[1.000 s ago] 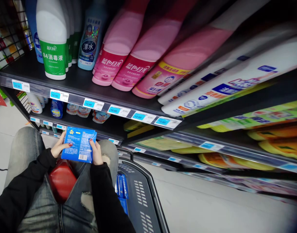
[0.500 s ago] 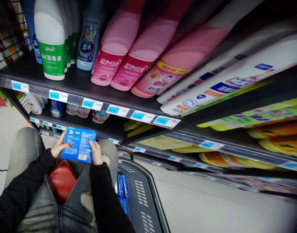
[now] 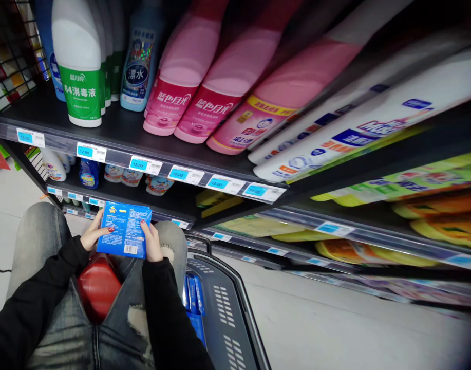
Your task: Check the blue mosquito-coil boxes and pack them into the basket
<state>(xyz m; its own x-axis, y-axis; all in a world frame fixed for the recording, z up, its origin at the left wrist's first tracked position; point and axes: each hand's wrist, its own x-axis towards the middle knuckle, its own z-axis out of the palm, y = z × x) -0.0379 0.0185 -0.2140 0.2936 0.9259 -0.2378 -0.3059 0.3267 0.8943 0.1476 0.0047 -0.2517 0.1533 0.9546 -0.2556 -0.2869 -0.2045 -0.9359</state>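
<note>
Grip of both hands is closed on one item: the left hand (image 3: 92, 235) and the right hand (image 3: 154, 244) hold a flat, rectangular, glossy blue packet (image 3: 123, 237) by its opposite side edges. Each thumb, with dark red nail polish, lies over the printed face; the other fingers are mostly hidden behind. White print covers the packet, with a yellow emblem near its top edge and a barcode near its bottom edge. It is held in front of the lap, between the knees of faded grey denim jeans (image 3: 42, 252), one knee torn. Below it, between the thighs, shows a smooth red object (image 3: 98, 288); its kind cannot be determined. Black sleeves (image 3: 168, 318) cover both forearms.

Beside the right leg stands a dark grey plastic basket with slotted sides (image 3: 215, 288), containing several blue packs (image 3: 196, 298).

Beyond the hands, a black shelf (image 3: 119, 131) carries a white bottle with a green label (image 3: 81, 97), a pale blue bottle (image 3: 137, 77), pink bottles (image 3: 168, 105) and long white bottles with blue print (image 3: 323, 146). Blue-and-white price tags (image 3: 145, 165) line its front edge. On the level beneath stands a small dark blue bottle (image 3: 89, 173). Pale floor tiles (image 3: 316, 324) show at the lower right.
</note>
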